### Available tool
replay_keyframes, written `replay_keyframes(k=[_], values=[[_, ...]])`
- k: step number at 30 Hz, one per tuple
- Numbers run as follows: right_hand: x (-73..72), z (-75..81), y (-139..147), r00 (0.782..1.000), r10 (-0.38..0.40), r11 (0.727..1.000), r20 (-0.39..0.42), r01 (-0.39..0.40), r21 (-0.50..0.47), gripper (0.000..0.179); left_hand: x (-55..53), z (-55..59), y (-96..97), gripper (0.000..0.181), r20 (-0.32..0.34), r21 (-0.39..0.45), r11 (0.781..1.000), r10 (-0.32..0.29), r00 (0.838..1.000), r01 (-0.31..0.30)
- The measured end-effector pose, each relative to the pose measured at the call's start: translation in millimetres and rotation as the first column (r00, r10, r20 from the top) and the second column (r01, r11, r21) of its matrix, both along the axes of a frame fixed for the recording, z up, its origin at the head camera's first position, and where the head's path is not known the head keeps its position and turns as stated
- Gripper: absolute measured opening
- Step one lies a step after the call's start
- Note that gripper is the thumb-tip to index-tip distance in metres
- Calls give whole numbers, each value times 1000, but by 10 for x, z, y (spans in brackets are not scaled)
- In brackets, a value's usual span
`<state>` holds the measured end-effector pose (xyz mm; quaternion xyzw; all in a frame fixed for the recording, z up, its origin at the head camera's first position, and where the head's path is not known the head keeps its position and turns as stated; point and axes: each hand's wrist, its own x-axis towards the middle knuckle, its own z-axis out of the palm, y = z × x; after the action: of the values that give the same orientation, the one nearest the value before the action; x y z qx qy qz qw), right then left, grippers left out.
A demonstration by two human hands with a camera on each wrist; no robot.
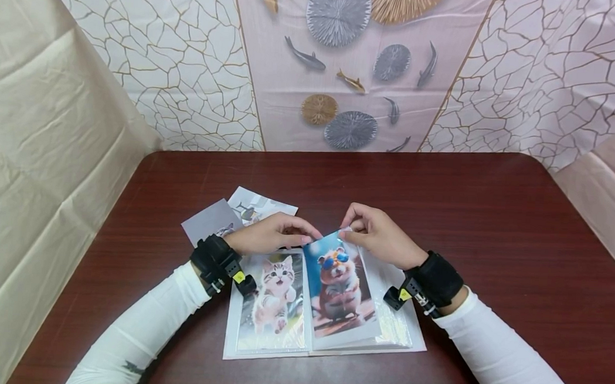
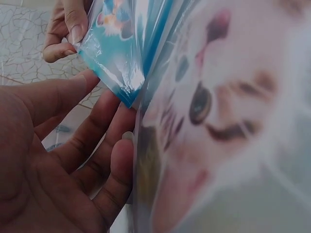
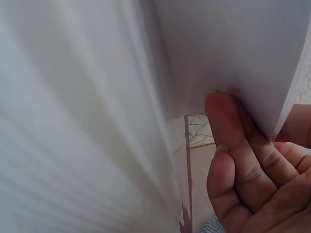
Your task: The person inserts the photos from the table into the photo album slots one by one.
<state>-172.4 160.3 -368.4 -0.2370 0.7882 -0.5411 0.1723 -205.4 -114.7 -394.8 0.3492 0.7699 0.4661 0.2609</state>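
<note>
An open photo album (image 1: 305, 354) lies on the table, its left page showing a kitten photo (image 1: 274, 296) under clear plastic. A hamster photo (image 1: 340, 288) with blue sunglasses is at the right page, its top lifted and its plastic shining in the left wrist view. My right hand (image 1: 384, 235) pinches its top right corner, the thumb in front and fingers behind. At its top left corner, my left hand (image 1: 275, 234) touches the edge with fingers loosely extended. The right wrist view has the white back of a sheet (image 3: 233, 43) against the right fingers (image 3: 248, 165).
Two loose picture cards lie behind my left hand: a grey card (image 1: 207, 221) and a pale card (image 1: 259, 205) partly under it. More clear album sleeves (image 1: 396, 329) show at the right. A patterned cloth (image 1: 357, 72) hangs beyond the dark red table (image 1: 495, 227).
</note>
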Motion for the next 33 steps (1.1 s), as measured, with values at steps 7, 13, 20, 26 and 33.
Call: replay_keyframes(k=[7, 13, 20, 26, 33], values=[[-2, -20, -4, 1000, -7, 1000, -20, 7, 4, 7, 4, 3, 13, 26, -46, -11, 1000, -1, 999, 1], [7, -17, -3, 999, -1, 1000, -32, 1, 0, 5, 19, 3, 7, 25, -85, -33, 999, 7, 996, -10], [11, -18, 0, 999, 5, 1000, -39, -5, -2, 5, 31, 8, 11, 26, -84, -41, 999, 7, 996, -11], [10, -24, -8, 1000, 4, 1000, -28, -4, -11, 5, 45, 25, 21, 26, -66, -48, 999, 0, 998, -3], [22, -16, -14, 1000, 4, 1000, -23, -4, -13, 5, 65, 28, 31, 27, -38, -38, 999, -8, 999, 6]])
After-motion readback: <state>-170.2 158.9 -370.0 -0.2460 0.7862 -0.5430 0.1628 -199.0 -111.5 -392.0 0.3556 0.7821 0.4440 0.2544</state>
